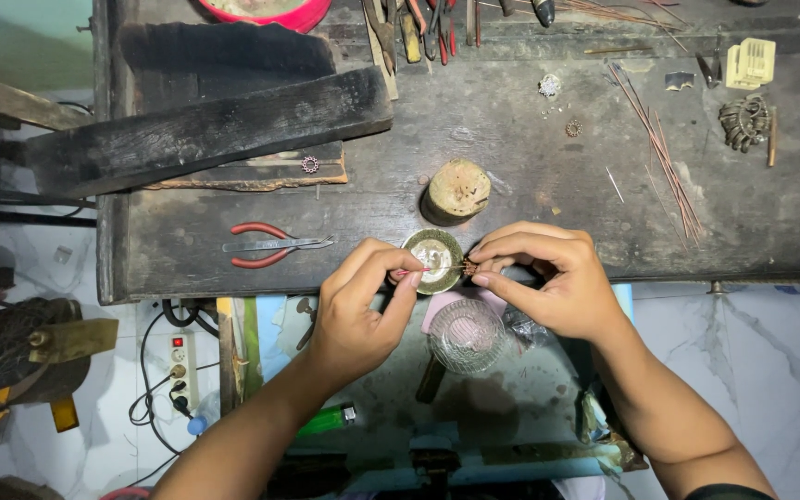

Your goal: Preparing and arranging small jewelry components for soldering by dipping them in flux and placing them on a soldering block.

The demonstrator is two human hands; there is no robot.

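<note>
While both hands meet over the near edge of the dark wooden workbench (530,222), the left hand (358,306) pinches a thin red-handled tool (416,271) between thumb and forefinger, its tip pointing toward 3 o'clock. The right hand (548,278) has its fingertips pressed together on a tiny metal ornament (469,268), which touches the tool's tip. Directly beneath this work sits a small round brass dish (434,259) at the bench edge. At 12 o'clock from the dish stands a short wooden stump block (456,192). At 9 o'clock, well apart, lie red-handled pliers (261,245) with steel tweezers (280,244) across them. At 2 o'clock, a bundle of copper wires (664,157) lies on the bench. At 6 o'clock, below bench level, a clear glass dish (465,335) is seen.
</note>
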